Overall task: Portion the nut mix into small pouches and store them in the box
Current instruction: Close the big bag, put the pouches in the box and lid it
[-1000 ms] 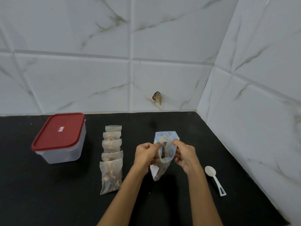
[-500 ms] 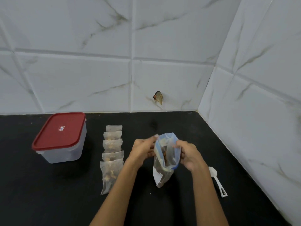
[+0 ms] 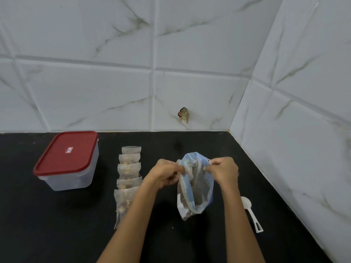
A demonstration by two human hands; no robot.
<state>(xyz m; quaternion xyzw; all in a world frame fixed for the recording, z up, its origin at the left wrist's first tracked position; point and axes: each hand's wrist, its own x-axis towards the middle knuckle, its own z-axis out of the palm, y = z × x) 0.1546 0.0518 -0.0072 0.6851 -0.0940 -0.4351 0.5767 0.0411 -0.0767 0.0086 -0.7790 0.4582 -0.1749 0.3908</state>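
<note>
Nearest the camera, 2 bare forearms are seen reaching forward over the black surface (image 3: 57, 224). Between the hands a large clear bag (image 3: 195, 188) with a blue zip strip is held upright, its bottom resting on or just above the surface; which cannot be told. The left hand (image 3: 167, 175) is curled on the left edge of the mouth, and the right hand (image 3: 224, 171) pinches the right edge with bent fingers (image 3: 210, 168), so the mouth is pulled wide. Nut mix is visible in the lower part of the bag.

A spill is the main risk, as judged from here: the bag is soft and leans slightly, and if 1 grip is released the mouth could fold and the nuts could tip onto the surface. A hard pull at the rim could also tear the thin plastic.

Just right of the bag, a white spoon (image 3: 250, 213) lies flat, partly hidden by the right forearm. To the left, a row of 5 small pouches (image 3: 127, 186) is laid overlapping, each apparently holding nuts. Further left, well apart from the hands, the box (image 3: 70, 160) stands with its red lid pressed on, so it must be opened before anything is stored. Behind, the tiled wall (image 3: 114, 92) is seen.
</note>
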